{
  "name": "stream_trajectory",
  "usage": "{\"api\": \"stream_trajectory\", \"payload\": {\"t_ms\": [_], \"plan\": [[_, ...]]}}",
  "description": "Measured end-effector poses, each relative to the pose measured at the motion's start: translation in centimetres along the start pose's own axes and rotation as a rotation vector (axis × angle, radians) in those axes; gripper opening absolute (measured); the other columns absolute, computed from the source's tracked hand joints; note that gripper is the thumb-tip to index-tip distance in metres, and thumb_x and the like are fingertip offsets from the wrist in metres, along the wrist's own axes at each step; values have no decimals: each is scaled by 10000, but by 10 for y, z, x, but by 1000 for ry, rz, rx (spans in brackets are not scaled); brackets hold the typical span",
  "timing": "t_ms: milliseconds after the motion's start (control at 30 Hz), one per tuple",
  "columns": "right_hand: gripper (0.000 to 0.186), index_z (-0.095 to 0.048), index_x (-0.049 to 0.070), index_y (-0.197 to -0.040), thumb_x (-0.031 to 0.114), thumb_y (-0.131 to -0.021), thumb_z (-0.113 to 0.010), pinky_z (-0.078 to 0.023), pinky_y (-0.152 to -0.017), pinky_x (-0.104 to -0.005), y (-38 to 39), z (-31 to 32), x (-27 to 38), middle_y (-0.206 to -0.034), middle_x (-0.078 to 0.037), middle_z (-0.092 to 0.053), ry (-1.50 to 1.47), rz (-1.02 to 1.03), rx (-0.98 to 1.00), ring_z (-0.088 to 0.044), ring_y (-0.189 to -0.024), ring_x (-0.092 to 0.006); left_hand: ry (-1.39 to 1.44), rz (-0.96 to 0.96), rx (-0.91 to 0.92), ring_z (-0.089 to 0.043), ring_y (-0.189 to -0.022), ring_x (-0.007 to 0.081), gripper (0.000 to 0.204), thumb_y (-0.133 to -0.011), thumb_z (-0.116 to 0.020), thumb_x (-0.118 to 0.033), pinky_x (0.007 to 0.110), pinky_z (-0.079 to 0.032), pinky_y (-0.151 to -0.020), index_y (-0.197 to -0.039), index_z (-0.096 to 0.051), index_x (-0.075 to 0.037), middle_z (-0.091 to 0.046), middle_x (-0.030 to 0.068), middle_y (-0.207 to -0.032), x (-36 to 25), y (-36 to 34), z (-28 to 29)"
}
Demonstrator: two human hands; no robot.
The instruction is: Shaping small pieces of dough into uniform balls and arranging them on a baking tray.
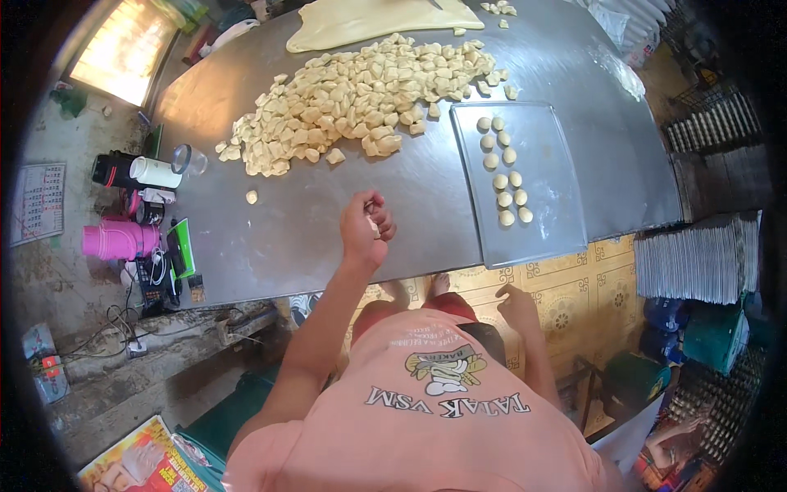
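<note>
My left hand (369, 230) is above the near part of the metal table, its fingers curled round a pale bit of dough (374, 225) that shows only in part. Down beside my body, past the table's edge, hangs my right hand (516, 307); one finger stretches out and it seems to hold nothing, though its other fingers are partly hidden. A large heap of cut dough pieces (344, 107) spreads across the table beyond my left hand. To the right, small round dough balls (504, 181) sit in two rows on a metal tray (549, 193).
The metal table (295, 238) bears a flat dough sheet (369, 23) at its far side and a lone dough ball (252, 197) at left. A pink jug (123, 239) and a clear cup (190, 160) stand along the left. Stacked trays (697, 258) rise at the right.
</note>
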State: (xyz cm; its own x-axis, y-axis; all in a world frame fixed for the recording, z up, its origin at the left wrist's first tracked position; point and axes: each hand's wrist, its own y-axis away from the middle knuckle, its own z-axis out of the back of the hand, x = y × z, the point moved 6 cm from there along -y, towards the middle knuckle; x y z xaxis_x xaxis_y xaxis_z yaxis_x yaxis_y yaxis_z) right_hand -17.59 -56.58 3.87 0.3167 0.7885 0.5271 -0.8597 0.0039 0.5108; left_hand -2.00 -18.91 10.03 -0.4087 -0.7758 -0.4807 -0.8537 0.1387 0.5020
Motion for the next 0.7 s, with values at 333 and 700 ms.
{"api": "stream_trajectory", "payload": {"t_ms": [333, 700], "plan": [[297, -743, 87, -1121, 111, -827, -712, -558, -715, -445, 8, 3, 5, -788, -190, -716, -57, 26, -24, -718, -770, -363, -2068, -879, -624, -606, -794, 355, 239, -1069, -549, -239, 472, -487, -723, -1074, -641, -19, -627, 153, -870, -21, 6, 166], [220, -735, 48, -1111, 118, -903, -738, -474, -635, -342, -10, 18, 28, -766, -80, -633, -276, 38, 64, -575, -697, -153, -2214, -878, -618, -624, -892, 375, 145, -994, -590, -96, 480, -508, -813, -1112, -633, -23, -645, 170, -945, -94, -19, 208]]}}
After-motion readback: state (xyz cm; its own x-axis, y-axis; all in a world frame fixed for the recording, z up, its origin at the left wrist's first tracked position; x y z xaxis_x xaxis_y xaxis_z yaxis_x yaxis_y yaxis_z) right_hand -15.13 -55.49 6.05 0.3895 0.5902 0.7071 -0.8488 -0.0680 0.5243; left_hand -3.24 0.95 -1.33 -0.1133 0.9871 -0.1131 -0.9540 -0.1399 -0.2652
